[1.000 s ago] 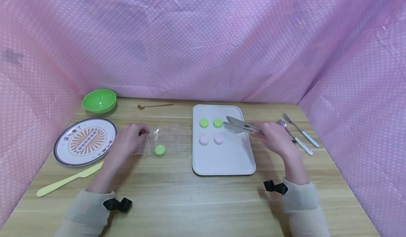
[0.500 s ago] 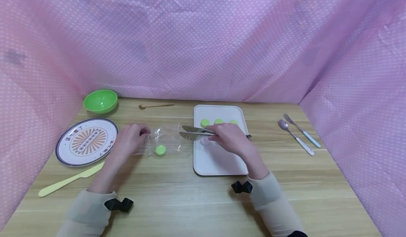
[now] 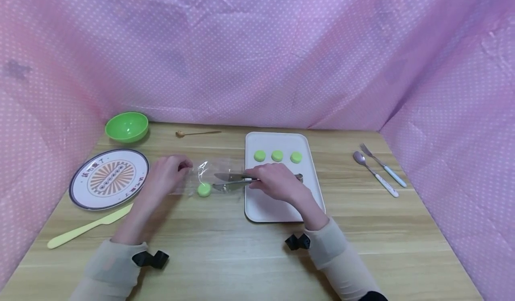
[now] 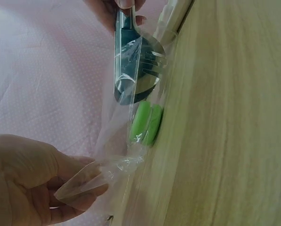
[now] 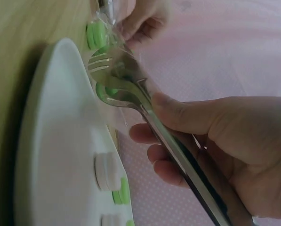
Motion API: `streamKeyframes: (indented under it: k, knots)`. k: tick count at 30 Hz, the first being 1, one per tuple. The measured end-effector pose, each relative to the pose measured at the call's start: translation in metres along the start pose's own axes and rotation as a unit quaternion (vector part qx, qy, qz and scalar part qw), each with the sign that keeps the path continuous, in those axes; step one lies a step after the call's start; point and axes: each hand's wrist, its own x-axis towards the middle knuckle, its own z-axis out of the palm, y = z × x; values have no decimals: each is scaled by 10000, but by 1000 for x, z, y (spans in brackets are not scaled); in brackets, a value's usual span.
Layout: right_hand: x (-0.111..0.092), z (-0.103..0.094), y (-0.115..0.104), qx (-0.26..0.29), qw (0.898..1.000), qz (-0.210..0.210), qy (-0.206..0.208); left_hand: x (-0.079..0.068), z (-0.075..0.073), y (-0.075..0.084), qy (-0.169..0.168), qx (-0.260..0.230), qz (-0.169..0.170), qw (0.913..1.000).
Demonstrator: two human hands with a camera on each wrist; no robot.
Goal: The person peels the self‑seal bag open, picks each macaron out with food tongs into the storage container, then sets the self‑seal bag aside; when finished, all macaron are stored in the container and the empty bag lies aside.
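My left hand (image 3: 169, 171) pinches the left end of a clear plastic bag (image 4: 109, 136) lying on the wood. One green macaron (image 3: 204, 189) shows through the film, close to that hand. My right hand (image 3: 277, 180) grips metal serving tongs (image 5: 171, 139) over the tray. Their spoon-shaped and fork-shaped ends point left, and film covers them in the left wrist view. The tongs' ends stand apart, just right of the bagged macaron. Three green macarons (image 3: 276, 155) line the white tray (image 3: 261, 209); pink macarons (image 5: 107, 172) there are hidden under my hand in the head view.
A patterned plate (image 3: 108, 178), a pale yellow knife (image 3: 86, 229) and a green bowl (image 3: 127, 127) lie at the left. A thin brown stick (image 3: 199, 133) is at the back. Right of the tray lie a spoon (image 3: 374, 173) and a fork (image 3: 382, 163).
My right hand has carried the tongs left from the tray's right side, so their ends now overlap the bag. The third green macaron has come into view. My left hand stays at the bag.
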Motion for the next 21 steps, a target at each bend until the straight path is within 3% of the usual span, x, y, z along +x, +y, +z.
streamKeyframes:
  k: [8, 21]
  knots:
    - [10, 5, -15, 34, 9993, -355, -92, 0, 2, 1, 97, 55, 214, 9997]
    - [12, 5, -17, 80, 9996, -251, -83, 1, 0, 1, 198, -76, 161, 9996]
